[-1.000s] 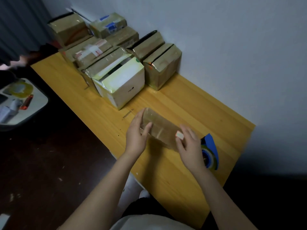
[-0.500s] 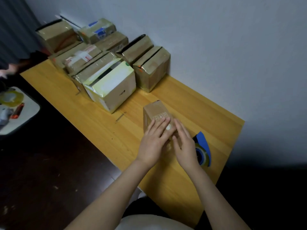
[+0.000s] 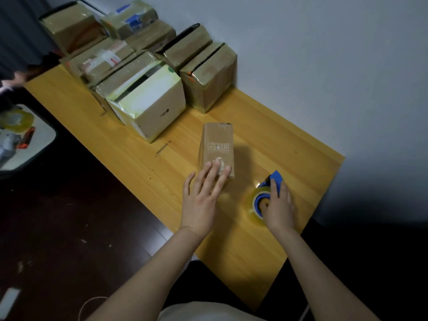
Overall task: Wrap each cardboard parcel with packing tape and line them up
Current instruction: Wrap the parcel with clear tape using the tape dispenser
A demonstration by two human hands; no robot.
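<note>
Yellow wooden table (image 3: 266, 126) against a pale wall (image 3: 312, 54); dark floor (image 3: 69, 216) (dim light).

About eight taped parcels (image 3: 148, 105) were counted; one bare parcel (image 3: 216, 147) and one tape dispenser (image 3: 276, 180) were logged.

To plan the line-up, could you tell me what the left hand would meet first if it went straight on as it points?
The left hand rests its fingers on the small cardboard parcel, so it meets that first; beyond it, probably the taped box by the wall.
</note>
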